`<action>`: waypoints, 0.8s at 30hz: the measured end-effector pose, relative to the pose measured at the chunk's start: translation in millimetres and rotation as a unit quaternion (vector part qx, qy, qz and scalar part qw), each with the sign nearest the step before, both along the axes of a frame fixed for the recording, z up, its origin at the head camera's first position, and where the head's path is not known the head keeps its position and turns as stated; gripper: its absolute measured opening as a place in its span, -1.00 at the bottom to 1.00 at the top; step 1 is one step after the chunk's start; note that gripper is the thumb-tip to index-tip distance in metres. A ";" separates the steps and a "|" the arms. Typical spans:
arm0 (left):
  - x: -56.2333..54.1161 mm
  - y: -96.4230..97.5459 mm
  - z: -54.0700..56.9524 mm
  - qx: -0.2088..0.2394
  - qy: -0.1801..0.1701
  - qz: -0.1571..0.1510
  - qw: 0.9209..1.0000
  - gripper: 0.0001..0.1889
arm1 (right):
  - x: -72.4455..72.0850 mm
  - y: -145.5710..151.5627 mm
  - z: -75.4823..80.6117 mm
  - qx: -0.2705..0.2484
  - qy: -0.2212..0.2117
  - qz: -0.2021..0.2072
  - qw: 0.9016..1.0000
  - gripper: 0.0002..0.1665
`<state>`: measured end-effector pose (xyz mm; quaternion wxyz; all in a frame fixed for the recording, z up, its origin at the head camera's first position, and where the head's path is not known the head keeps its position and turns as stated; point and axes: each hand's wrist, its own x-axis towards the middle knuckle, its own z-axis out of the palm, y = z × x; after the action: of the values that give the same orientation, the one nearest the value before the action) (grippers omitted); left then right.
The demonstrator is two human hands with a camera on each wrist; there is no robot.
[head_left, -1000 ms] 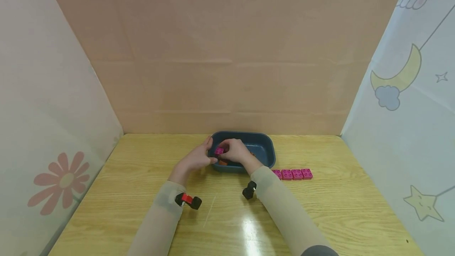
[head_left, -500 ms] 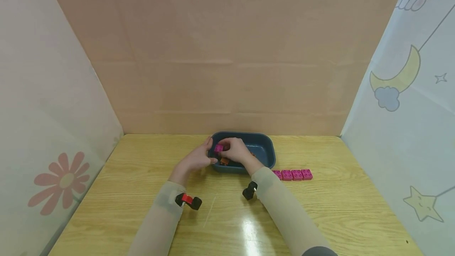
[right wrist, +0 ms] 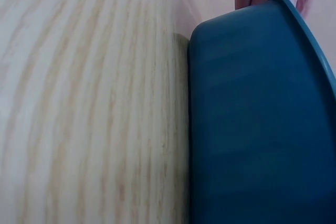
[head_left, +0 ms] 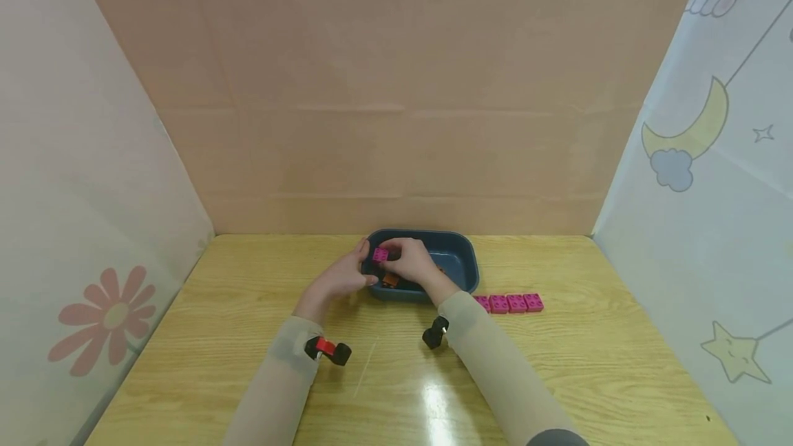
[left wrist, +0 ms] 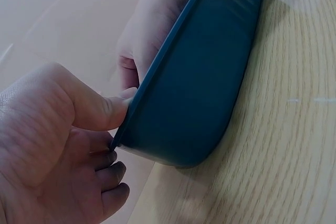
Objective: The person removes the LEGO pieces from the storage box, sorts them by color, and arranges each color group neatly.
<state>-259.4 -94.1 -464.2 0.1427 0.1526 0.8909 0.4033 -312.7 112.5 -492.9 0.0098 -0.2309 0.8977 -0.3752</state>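
A dark blue bin (head_left: 457,264) stands near the back of the table. My left hand (head_left: 339,275) grips its left end; in the left wrist view the thumb lies over the rim and the fingers curl below it on the outside of the bin (left wrist: 184,87). Inside the bin's left part, my right hand (head_left: 414,261) pinches a pink toy brick (head_left: 381,255) with its studs facing up. Close below that brick lies an orange brick (head_left: 391,279). The right palm and wrist hide much of the bin's middle.
A row of pink bricks (head_left: 516,303) lies on the wooden table (head_left: 588,363) just right of the bin, its left end hidden by the right sleeve. Behind the table rises a brown paper-like wall (head_left: 396,122), with printed white sheets at both sides.
The pink brick in my right hand has shifted slightly up and left in the head view. More of the orange brick shows below it. My left hand keeps its hold on the bin.
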 end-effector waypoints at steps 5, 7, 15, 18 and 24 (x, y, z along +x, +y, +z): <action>-1.2 -0.6 1.1 -0.002 -0.004 0.001 1.000 -0.01 | 0.4 3.0 2.9 -0.030 -0.024 -0.007 0.999 -0.50; -1.6 -0.7 1.9 -0.005 -0.004 0.001 1.000 0.00 | 1.3 4.8 4.5 -0.053 -0.050 -0.011 0.997 -0.50; -2.1 0.9 2.5 -0.011 -0.003 0.003 1.000 0.01 | 1.9 15.9 10.1 -0.093 -0.096 -0.004 0.991 -0.48; -1.4 1.2 3.0 -0.007 -0.005 0.005 1.000 0.01 | 2.5 24.1 11.5 -0.096 -0.094 -0.009 0.991 -0.48; 0.8 1.8 3.5 -0.011 -0.004 0.012 1.000 0.01 | 3.6 48.9 14.5 -0.101 -0.105 0.003 0.989 -0.44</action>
<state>-258.7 -92.4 -460.7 0.1432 0.1386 0.8966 0.3955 -309.1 161.4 -478.4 0.0818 -0.1923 0.8484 -0.4864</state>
